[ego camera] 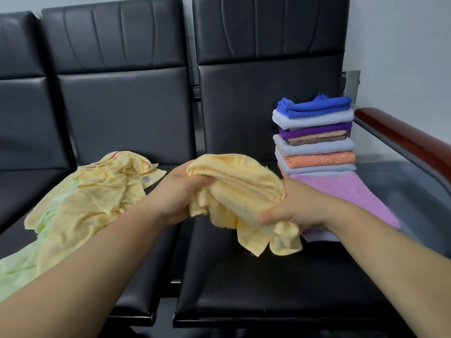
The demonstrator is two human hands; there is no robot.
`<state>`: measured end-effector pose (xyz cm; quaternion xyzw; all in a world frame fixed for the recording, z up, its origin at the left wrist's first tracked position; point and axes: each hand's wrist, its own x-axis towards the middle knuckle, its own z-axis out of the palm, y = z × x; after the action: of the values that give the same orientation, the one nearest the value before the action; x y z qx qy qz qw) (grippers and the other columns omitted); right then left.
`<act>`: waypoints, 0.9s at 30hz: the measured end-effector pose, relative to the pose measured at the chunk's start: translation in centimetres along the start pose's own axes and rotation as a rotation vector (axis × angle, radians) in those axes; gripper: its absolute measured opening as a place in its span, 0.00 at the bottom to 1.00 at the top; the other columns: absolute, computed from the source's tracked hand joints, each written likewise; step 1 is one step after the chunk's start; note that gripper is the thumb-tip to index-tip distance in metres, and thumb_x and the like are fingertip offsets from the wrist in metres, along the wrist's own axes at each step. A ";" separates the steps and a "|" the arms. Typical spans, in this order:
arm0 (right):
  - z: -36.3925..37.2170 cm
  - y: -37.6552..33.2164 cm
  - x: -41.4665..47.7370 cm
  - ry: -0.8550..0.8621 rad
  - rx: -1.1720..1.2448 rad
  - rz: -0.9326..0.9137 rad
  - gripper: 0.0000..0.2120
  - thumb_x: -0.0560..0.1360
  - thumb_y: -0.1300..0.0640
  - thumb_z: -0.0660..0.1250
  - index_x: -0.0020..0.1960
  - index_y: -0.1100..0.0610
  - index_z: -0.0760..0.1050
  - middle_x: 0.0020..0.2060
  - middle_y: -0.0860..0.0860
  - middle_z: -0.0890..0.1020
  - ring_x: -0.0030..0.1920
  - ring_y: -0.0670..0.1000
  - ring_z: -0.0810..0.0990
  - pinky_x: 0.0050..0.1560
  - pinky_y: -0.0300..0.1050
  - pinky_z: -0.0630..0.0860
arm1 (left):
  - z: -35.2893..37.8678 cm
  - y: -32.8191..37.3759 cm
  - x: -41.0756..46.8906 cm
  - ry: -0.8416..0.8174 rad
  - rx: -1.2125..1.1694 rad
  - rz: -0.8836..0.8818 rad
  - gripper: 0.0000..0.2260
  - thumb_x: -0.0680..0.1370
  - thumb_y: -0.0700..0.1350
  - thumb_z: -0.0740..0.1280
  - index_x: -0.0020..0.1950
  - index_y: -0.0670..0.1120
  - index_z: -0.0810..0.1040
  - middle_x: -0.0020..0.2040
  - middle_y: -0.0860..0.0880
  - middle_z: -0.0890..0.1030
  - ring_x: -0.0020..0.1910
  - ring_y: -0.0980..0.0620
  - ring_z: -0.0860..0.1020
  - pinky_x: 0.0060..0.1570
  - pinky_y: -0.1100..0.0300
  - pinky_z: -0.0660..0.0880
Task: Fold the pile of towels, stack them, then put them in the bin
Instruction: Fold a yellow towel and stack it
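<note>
Yellow towel (244, 191) was bunched between both hands, left hand (175, 193) gripping one end, right hand (300, 206) clutching the other; probably best to find corners and square edges before adding to stack (314, 142) just beyond right hand.

Left hand (175, 191) and right hand (296, 206) gripping bunched yellow towel (240, 191), unfolded pile (97, 191) left, folded stack (314, 137) right, black seats (244, 284)

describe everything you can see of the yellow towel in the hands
The yellow towel is pale, soft cloth that looks like terry. It is partly folded into a thick bundle, with layered edges showing along the top and loose, crumpled corners hanging below. It is held above the black seat. The left hand grips its left end and the right hand its right end.
</note>
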<state>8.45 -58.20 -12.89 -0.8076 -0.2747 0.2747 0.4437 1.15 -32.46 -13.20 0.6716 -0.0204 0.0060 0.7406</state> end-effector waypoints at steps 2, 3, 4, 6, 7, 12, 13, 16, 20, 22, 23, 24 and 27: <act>0.3 0.4 0.2 0.002 -0.172 0.060 0.20 0.71 0.56 0.80 0.59 0.45 0.80 0.51 0.43 0.87 0.53 0.45 0.86 0.55 0.46 0.83 | 0.5 0.1 0.1 0.000 -0.023 -0.003 0.16 0.75 0.39 0.69 0.64 0.43 0.81 0.59 0.38 0.83 0.58 0.38 0.82 0.54 0.43 0.80; 0.4 0.7 0.4 0.020 -0.253 0.077 0.18 0.70 0.56 0.80 0.58 0.47 0.80 0.51 0.45 0.87 0.53 0.47 0.86 0.56 0.49 0.83 | 0.4 0.1 0.1 -0.009 -0.025 -0.024 0.18 0.74 0.39 0.70 0.65 0.42 0.80 0.60 0.38 0.83 0.59 0.38 0.82 0.55 0.44 0.80; 0.3 0.9 0.7 0.047 -0.327 0.082 0.15 0.71 0.55 0.79 0.55 0.49 0.81 0.49 0.47 0.87 0.52 0.49 0.86 0.56 0.52 0.83 | 0.3 0.1 0.1 -0.038 0.001 -0.049 0.20 0.73 0.39 0.72 0.66 0.42 0.79 0.60 0.38 0.83 0.60 0.38 0.82 0.56 0.44 0.80; -0.2 1.1 1.1 0.113 -0.408 0.081 0.11 0.71 0.52 0.78 0.50 0.53 0.82 0.46 0.51 0.87 0.50 0.52 0.85 0.55 0.54 0.83 | -0.1 -0.1 0.0 -0.123 0.308 -0.078 0.21 0.71 0.41 0.78 0.64 0.44 0.81 0.59 0.44 0.85 0.60 0.43 0.83 0.58 0.49 0.80; -0.6 1.1 1.1 0.139 -0.393 0.076 0.11 0.70 0.50 0.78 0.49 0.53 0.83 0.45 0.51 0.87 0.50 0.52 0.85 0.56 0.54 0.82 | -0.3 -0.2 0.0 -0.174 0.568 -0.100 0.19 0.70 0.43 0.80 0.59 0.48 0.83 0.55 0.51 0.86 0.57 0.48 0.84 0.57 0.54 0.80; -1.2 1.1 1.0 0.137 -0.051 0.011 0.21 0.65 0.45 0.77 0.56 0.48 0.85 0.51 0.48 0.88 0.56 0.51 0.86 0.64 0.61 0.80 | -0.5 -0.1 -0.3 -0.104 0.802 -0.160 0.04 0.75 0.46 0.77 0.47 0.50 0.84 0.38 0.54 0.85 0.37 0.54 0.82 0.37 0.61 0.77; -1.2 1.0 1.0 0.130 0.003 -0.001 0.20 0.65 0.47 0.78 0.57 0.48 0.85 0.52 0.48 0.88 0.56 0.51 0.86 0.64 0.61 0.80 | -0.6 0.1 -0.4 -0.081 0.653 -0.141 0.02 0.77 0.44 0.75 0.49 0.48 0.84 0.38 0.50 0.85 0.35 0.52 0.82 0.33 0.60 0.77; -1.2 0.8 0.6 0.016 -0.008 0.024 0.20 0.70 0.53 0.80 0.61 0.45 0.82 0.54 0.44 0.87 0.57 0.47 0.85 0.61 0.54 0.81 | -0.8 0.5 -0.4 -0.039 0.242 -0.063 0.12 0.76 0.39 0.71 0.60 0.42 0.83 0.55 0.40 0.86 0.52 0.43 0.85 0.49 0.50 0.82; -0.3 1.0 1.1 0.009 -0.334 0.098 0.15 0.70 0.51 0.81 0.54 0.46 0.81 0.47 0.44 0.87 0.50 0.46 0.86 0.57 0.52 0.83 | 0.1 0.6 -0.2 0.041 0.048 -0.044 0.09 0.80 0.36 0.67 0.60 0.40 0.81 0.51 0.39 0.85 0.48 0.42 0.84 0.41 0.51 0.82; -0.3 1.3 1.6 0.088 -0.351 0.096 0.11 0.71 0.48 0.80 0.50 0.49 0.83 0.44 0.47 0.87 0.48 0.49 0.86 0.56 0.55 0.83 | 0.1 0.4 0.0 -0.001 0.039 -0.052 0.16 0.77 0.38 0.71 0.65 0.39 0.79 0.58 0.37 0.83 0.55 0.37 0.83 0.48 0.45 0.82; -0.6 1.3 1.6 0.124 -0.314 0.088 0.11 0.71 0.47 0.79 0.50 0.50 0.84 0.44 0.49 0.88 0.48 0.51 0.86 0.57 0.56 0.83 | 0.0 0.4 0.0 -0.046 0.038 -0.066 0.19 0.75 0.38 0.72 0.67 0.39 0.78 0.62 0.37 0.82 0.59 0.36 0.82 0.55 0.42 0.81; -0.9 1.4 1.6 0.148 -0.238 0.075 0.12 0.71 0.47 0.78 0.51 0.51 0.85 0.45 0.50 0.88 0.50 0.53 0.87 0.58 0.58 0.82 | -0.3 0.4 0.0 -0.094 0.092 -0.074 0.22 0.74 0.38 0.73 0.67 0.39 0.78 0.63 0.39 0.82 0.62 0.38 0.81 0.60 0.43 0.79; -1.5 1.6 1.5 0.165 0.077 0.010 0.16 0.69 0.51 0.78 0.56 0.50 0.85 0.51 0.48 0.88 0.56 0.51 0.86 0.65 0.59 0.79 | -1.1 0.6 -0.4 -0.190 0.630 -0.155 0.22 0.66 0.47 0.81 0.59 0.47 0.84 0.56 0.46 0.86 0.57 0.44 0.84 0.59 0.43 0.80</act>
<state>10.80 -58.72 -13.88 -0.8112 -0.2222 0.2199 0.4941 0.79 -31.26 -12.77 0.8645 -0.0354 -0.1071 0.4898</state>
